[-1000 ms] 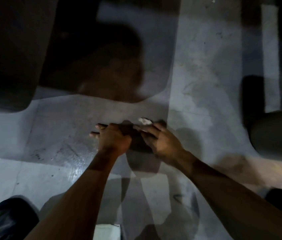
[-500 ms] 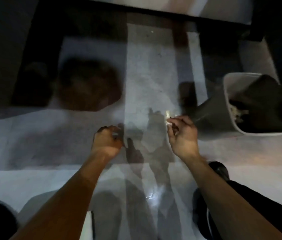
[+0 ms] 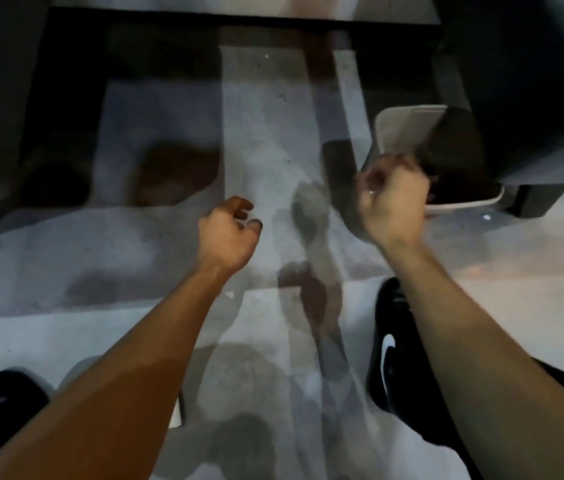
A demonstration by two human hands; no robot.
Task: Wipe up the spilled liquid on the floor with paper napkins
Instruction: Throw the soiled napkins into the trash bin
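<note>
The right hand (image 3: 393,199) has lifted off the grey concrete floor (image 3: 266,140) and swung over to the white plastic waste bin with a dark liner (image 3: 408,129), its curled fingers (image 3: 401,168) now at the bin's near rim; half a second ago it was lower and short of the bin, pinching a small pale scrap of paper napkin. Motion blur hides what those fingers grip now, so I cannot tell whether the napkin is between them or already dropped; no napkin shows anywhere in view. The left hand (image 3: 228,233) hangs above the floor with loosely curled fingers (image 3: 242,209) holding nothing, where a second ago it was pressed down beside the right one, working the same spot. This reads as the disposal step, with wiping at that spot probably finished. Below and between the two sets of fingers the floor shows dark patches, though shadow and damp are hard to separate in this light. A black shoe with a white mark (image 3: 391,344) stands under the right forearm, near the wrist.
</note>
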